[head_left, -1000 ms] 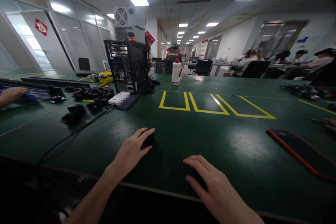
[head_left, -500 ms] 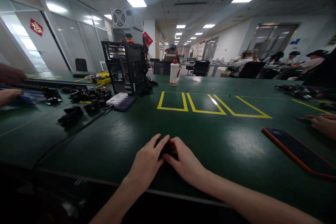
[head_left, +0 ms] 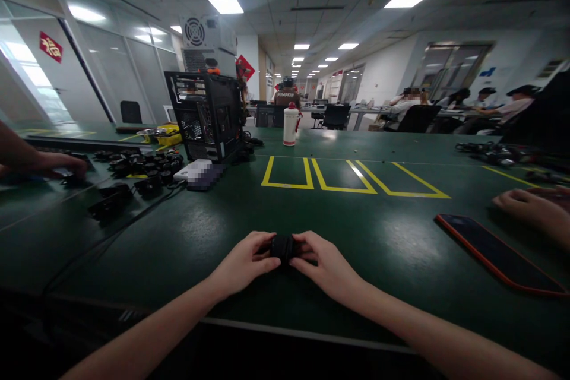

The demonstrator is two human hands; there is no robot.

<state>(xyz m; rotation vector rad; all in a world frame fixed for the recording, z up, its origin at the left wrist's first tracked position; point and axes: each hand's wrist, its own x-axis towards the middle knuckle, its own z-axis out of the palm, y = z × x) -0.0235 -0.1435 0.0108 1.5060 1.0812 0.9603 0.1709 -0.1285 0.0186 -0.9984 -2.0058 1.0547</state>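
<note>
Parts (head_left: 154, 161) lie jumbled at far left on the green table (head_left: 200, 225). My left hand (head_left: 247, 262), half curled, grips one side of a black piece (head_left: 281, 246) between fingers and thumb. The piece sits between my hands (whether it touches the table, I cannot tell). My right hand (head_left: 324, 262), likewise half curled, pinches its other side. Farther right, well apart, lies a phone (head_left: 496, 254).

A small black object (head_left: 282, 246) sits gripped between the left hand (head_left: 243, 264) and right hand (head_left: 328, 262).
</note>
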